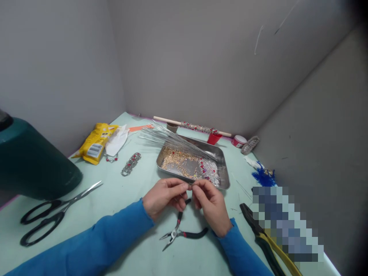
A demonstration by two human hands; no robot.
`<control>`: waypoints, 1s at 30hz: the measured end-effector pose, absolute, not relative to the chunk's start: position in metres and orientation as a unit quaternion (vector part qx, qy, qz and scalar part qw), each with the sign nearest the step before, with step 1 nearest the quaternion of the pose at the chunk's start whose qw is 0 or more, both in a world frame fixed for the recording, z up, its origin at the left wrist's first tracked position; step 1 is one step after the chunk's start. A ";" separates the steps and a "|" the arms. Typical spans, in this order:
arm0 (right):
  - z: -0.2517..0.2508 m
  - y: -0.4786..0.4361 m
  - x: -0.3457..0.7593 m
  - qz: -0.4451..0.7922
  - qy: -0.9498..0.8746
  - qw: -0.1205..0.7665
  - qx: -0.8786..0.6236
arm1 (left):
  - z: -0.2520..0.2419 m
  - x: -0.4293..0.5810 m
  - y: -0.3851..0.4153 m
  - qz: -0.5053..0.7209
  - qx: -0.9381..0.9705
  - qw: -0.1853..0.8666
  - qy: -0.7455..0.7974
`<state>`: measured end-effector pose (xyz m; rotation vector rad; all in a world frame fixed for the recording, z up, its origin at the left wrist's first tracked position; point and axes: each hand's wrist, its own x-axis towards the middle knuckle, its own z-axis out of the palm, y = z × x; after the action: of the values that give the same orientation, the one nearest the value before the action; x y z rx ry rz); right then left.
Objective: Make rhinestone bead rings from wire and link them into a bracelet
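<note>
My left hand [166, 194] and my right hand [209, 205] meet just in front of a metal tray [227, 174]. Thumb and forefinger are pinched together on each, fingertips almost touching. Whatever sits between them is too small to make out. Below the hands lie small pliers [174, 234] with red and black handles, jaws spread. Gold beads [169, 160] fill the tray's left side, and clear beads [212, 171] with some red ones its right. A bundle of thin silver wires [179, 141] rests across the tray, jutting out over its back left rim.
Scissors [64, 211] lie left beside a big dark green container [37, 161]. Behind are a yellow packet [96, 143] and a beaded band [131, 164]. A bead-wrapped stick [198, 127] and red cup [214, 138] stand at the back. Large yellow-handled pliers [264, 237] lie right.
</note>
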<state>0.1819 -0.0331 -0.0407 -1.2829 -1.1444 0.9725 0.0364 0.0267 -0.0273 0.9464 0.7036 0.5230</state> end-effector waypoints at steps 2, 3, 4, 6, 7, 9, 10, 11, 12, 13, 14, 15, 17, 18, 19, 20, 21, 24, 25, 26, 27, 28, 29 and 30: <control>-0.041 -0.033 0.181 0.409 -0.480 0.552 -0.545 | -0.026 0.038 0.026 0.248 0.458 0.784 0.337; -0.042 -0.033 0.181 0.408 -0.480 0.553 -0.545 | -0.025 0.038 0.025 0.249 0.467 0.776 0.343; -0.042 -0.033 0.181 0.407 -0.481 0.552 -0.546 | -0.024 0.039 0.025 0.251 0.479 0.765 0.349; -0.042 -0.032 0.181 0.402 -0.482 0.552 -0.549 | -0.022 0.039 0.025 0.252 0.510 0.737 0.365; -0.042 -0.032 0.181 0.399 -0.481 0.553 -0.551 | -0.021 0.039 0.024 0.253 0.525 0.722 0.373; -0.041 -0.032 0.180 0.402 -0.470 0.558 -0.554 | -0.020 0.039 0.024 0.257 0.538 0.709 0.377; -0.040 -0.033 0.180 0.406 -0.461 0.562 -0.554 | -0.020 0.039 0.024 0.263 0.532 0.713 0.373; -0.040 -0.033 0.179 0.411 -0.453 0.566 -0.553 | -0.020 0.040 0.024 0.268 0.520 0.724 0.365; -0.039 -0.033 0.179 0.417 -0.445 0.569 -0.552 | -0.021 0.040 0.024 0.271 0.507 0.737 0.355; -0.039 -0.033 0.178 0.420 -0.438 0.571 -0.552 | -0.022 0.040 0.024 0.272 0.494 0.750 0.346; -0.038 -0.033 0.178 0.422 -0.433 0.574 -0.553 | -0.023 0.040 0.024 0.271 0.484 0.759 0.340; -0.037 -0.033 0.178 0.422 -0.429 0.576 -0.553 | -0.024 0.040 0.024 0.270 0.479 0.764 0.337; -0.037 -0.033 0.179 0.422 -0.419 0.582 -0.554 | -0.025 0.039 0.025 0.267 0.482 0.763 0.338; -0.037 -0.033 0.179 0.422 -0.415 0.586 -0.554 | -0.024 0.039 0.025 0.263 0.491 0.757 0.341; -0.037 -0.032 0.180 0.420 -0.411 0.590 -0.553 | -0.024 0.039 0.025 0.256 0.504 0.750 0.344; -0.038 -0.032 0.181 0.419 -0.406 0.595 -0.552 | -0.023 0.039 0.025 0.247 0.519 0.742 0.345; -0.039 -0.031 0.182 0.416 -0.401 0.601 -0.552 | -0.022 0.039 0.025 0.237 0.534 0.735 0.345; -0.042 -0.029 0.186 0.403 -0.381 0.624 -0.550 | -0.018 0.039 0.022 0.210 0.571 0.716 0.342; -0.043 -0.028 0.187 0.396 -0.373 0.634 -0.549 | -0.018 0.040 0.021 0.204 0.583 0.709 0.341; -0.043 -0.027 0.189 0.387 -0.365 0.644 -0.549 | -0.017 0.040 0.019 0.195 0.598 0.701 0.337; -0.043 -0.027 0.190 0.376 -0.357 0.654 -0.550 | -0.016 0.039 0.018 0.181 0.617 0.692 0.329; -0.042 -0.026 0.192 0.364 -0.350 0.664 -0.551 | -0.016 0.039 0.016 0.165 0.639 0.680 0.319; -0.042 -0.026 0.194 0.352 -0.344 0.672 -0.553 | -0.015 0.038 0.015 0.152 0.670 0.657 0.310; -0.041 -0.025 0.196 0.340 -0.341 0.678 -0.555 | -0.013 0.036 0.014 0.149 0.709 0.619 0.303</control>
<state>0.1965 -0.0252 -0.0410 -1.2476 -0.7654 0.7645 0.0362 0.0138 -0.0135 1.6317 0.6960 0.3429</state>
